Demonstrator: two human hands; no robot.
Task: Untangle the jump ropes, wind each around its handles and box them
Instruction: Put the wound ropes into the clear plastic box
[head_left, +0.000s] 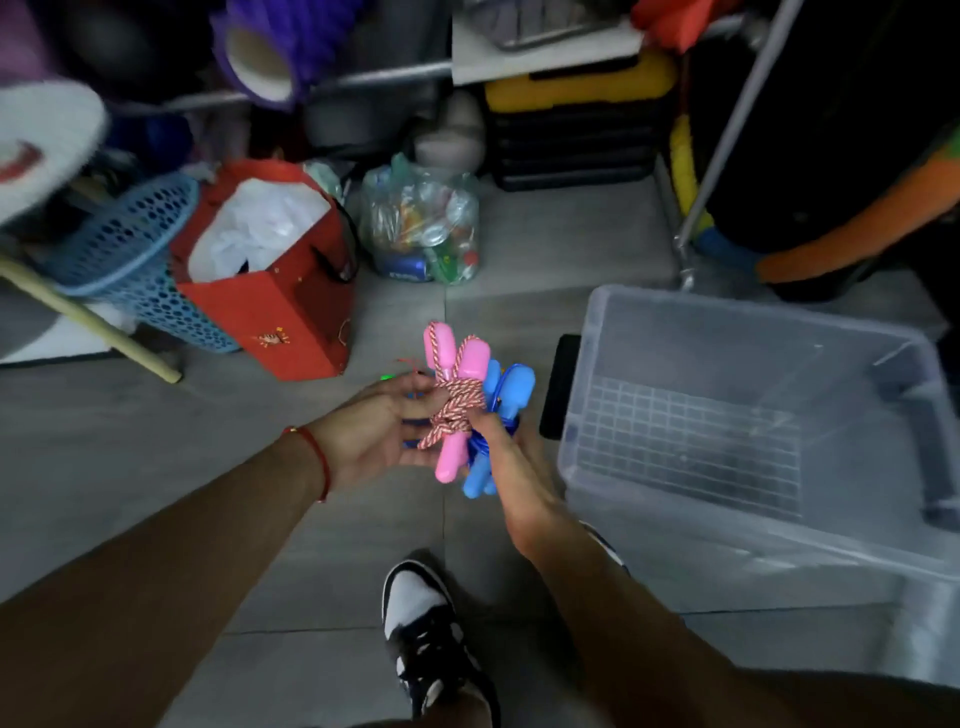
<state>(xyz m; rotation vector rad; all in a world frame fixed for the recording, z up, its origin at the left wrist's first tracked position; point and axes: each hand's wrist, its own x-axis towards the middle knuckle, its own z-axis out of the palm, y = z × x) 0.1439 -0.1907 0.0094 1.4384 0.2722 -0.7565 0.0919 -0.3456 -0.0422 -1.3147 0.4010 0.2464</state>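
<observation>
Both ropes wound, and the box was waiting!

I had the pink jump rope (457, 395), its red-and-white cord knotted round the crossed handles, and the blue jump rope (501, 410) bundled just behind it, both up over the floor (260, 545). My left hand (379, 431) lay spread against the pink bundle, fingers fairly straight; my right hand (511, 467) had its grip curled round the blue one from below. I judged untangling and winding done, boxing left: the clear plastic box (753, 530) sat near on my right, nothing in it. No writing I could read anywhere.
</observation>
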